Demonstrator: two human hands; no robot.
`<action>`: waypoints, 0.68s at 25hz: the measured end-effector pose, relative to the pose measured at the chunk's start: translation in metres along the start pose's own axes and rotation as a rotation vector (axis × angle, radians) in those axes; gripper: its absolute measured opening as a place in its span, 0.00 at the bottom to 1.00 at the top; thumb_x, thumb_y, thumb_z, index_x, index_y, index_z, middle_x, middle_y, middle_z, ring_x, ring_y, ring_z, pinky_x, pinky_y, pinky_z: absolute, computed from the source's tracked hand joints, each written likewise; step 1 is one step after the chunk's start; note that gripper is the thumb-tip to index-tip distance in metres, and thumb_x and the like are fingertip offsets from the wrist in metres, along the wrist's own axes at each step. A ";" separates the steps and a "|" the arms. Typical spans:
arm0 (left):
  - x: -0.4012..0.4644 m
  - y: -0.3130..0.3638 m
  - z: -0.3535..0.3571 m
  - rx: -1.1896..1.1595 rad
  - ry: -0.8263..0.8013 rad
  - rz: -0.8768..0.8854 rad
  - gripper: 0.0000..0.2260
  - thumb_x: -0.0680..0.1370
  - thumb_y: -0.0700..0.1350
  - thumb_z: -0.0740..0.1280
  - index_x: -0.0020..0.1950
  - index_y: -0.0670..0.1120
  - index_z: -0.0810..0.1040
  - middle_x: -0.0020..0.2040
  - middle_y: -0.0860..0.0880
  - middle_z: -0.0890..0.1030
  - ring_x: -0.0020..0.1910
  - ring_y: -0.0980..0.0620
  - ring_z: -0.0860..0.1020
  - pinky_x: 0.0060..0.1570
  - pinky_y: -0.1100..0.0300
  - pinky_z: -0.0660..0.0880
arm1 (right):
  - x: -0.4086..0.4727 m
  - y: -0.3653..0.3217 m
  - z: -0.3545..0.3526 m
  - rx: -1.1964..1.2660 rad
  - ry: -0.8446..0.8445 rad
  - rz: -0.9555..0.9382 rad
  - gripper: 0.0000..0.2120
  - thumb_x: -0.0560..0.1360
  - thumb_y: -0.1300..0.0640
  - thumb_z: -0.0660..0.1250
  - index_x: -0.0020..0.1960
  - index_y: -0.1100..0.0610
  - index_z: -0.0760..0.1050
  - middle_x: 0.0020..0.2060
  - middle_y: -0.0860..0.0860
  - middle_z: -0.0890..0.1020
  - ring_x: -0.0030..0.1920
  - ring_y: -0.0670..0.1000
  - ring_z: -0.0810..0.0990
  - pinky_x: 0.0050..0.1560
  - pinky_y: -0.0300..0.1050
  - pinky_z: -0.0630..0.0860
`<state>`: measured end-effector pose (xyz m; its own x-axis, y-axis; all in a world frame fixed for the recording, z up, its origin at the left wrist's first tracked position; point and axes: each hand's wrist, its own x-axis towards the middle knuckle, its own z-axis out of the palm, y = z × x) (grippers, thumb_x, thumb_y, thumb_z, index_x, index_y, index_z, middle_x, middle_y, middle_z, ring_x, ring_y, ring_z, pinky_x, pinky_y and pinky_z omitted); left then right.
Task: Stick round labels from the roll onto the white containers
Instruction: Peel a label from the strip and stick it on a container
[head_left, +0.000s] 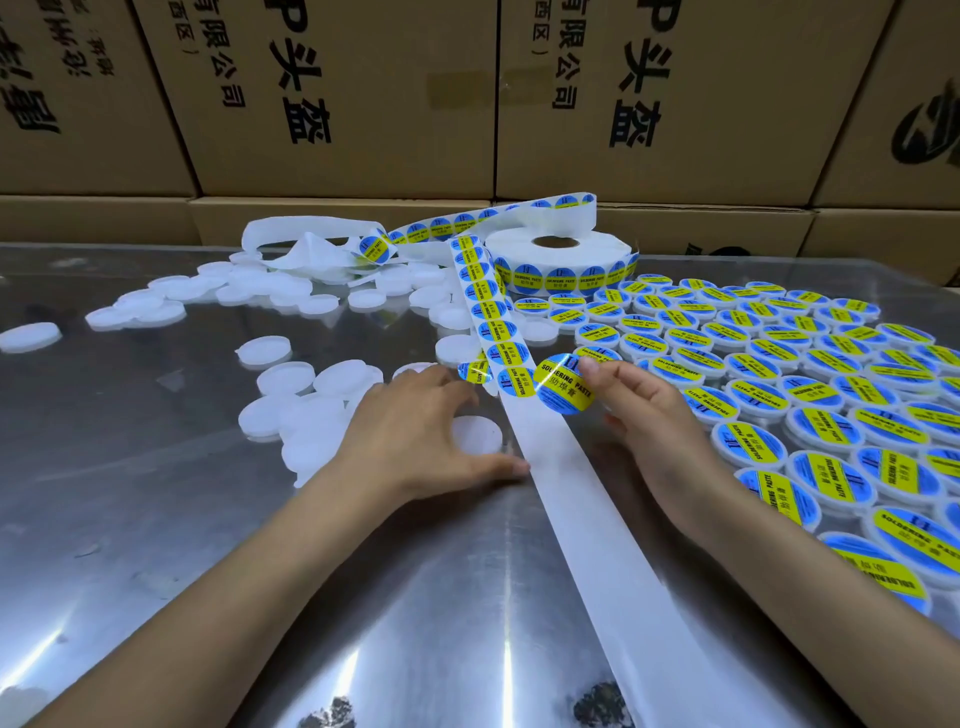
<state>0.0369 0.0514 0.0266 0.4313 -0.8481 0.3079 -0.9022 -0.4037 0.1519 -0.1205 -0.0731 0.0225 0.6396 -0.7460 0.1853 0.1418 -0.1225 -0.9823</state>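
We pinch the round label (563, 384) in our right hand (644, 410) (left hand (415, 441) grasping the plain white container (478, 435)), so let's press it down flat and centered.

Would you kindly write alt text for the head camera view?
The right hand pinches a peeled round label while the left hand grips a plain white container on a metal table. A label strip runs from the roll, with labelled containers at right.
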 end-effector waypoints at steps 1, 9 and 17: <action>0.001 -0.003 0.000 0.041 -0.046 -0.024 0.34 0.58 0.78 0.59 0.53 0.56 0.77 0.51 0.55 0.75 0.55 0.53 0.73 0.48 0.57 0.70 | -0.001 0.000 0.001 0.001 -0.005 0.002 0.12 0.71 0.47 0.67 0.42 0.57 0.80 0.37 0.45 0.81 0.37 0.39 0.76 0.49 0.38 0.69; 0.001 0.001 0.003 -0.274 0.106 0.100 0.26 0.67 0.58 0.73 0.62 0.52 0.74 0.55 0.53 0.76 0.54 0.51 0.74 0.52 0.53 0.73 | -0.003 -0.001 0.004 0.003 -0.022 0.016 0.10 0.72 0.54 0.69 0.33 0.48 0.81 0.33 0.43 0.81 0.35 0.39 0.76 0.45 0.36 0.69; -0.002 0.020 0.002 -0.505 0.262 0.304 0.28 0.68 0.45 0.77 0.66 0.44 0.73 0.60 0.52 0.78 0.50 0.63 0.72 0.51 0.73 0.67 | -0.008 -0.001 0.008 0.009 -0.107 0.072 0.06 0.68 0.51 0.71 0.36 0.52 0.78 0.37 0.46 0.82 0.42 0.44 0.78 0.48 0.40 0.74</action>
<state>0.0182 0.0440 0.0273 0.2008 -0.7617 0.6161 -0.8987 0.1070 0.4253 -0.1191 -0.0618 0.0225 0.7253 -0.6784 0.1168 0.0994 -0.0646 -0.9929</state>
